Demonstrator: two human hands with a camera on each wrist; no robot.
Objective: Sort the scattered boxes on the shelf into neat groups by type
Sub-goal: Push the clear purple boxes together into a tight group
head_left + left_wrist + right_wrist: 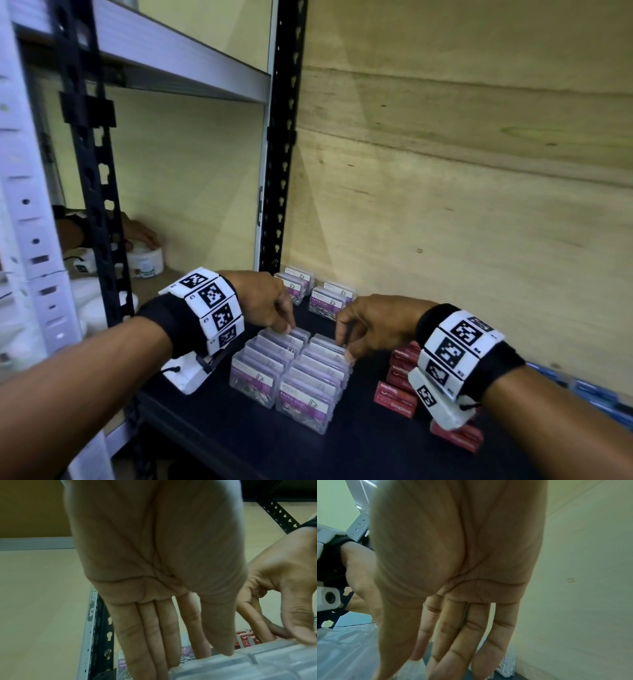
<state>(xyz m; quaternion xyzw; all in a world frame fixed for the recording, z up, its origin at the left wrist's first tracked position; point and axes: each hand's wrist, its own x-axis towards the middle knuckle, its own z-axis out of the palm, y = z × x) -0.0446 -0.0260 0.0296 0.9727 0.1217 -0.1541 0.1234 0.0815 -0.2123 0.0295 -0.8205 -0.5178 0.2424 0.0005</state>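
1. Head view: we're squaring up the paper-clip boxes (294, 370), two tight rows on the dark shelf (239, 442). Left hand (263, 301) and right hand (373, 325) reach down at the rows' far end, fingertips on the box tops, nothing lifted. Four more clip boxes (315, 291) sit apart near the wall, red staple boxes (397, 394) to the right. Our guess at the next move: bring the far four into the rows.
2. Left wrist: fingers (150, 635) straight and together, tips down behind the far end of the clear, ribbed plastic boxes – pressing, not curled round anything. Glossy, hard-cornered, likely slippery.
3. Right wrist: fingers (453, 635) extended, relaxed, tips down behind the row – no grasp. Boxes blurred here, contact unclear
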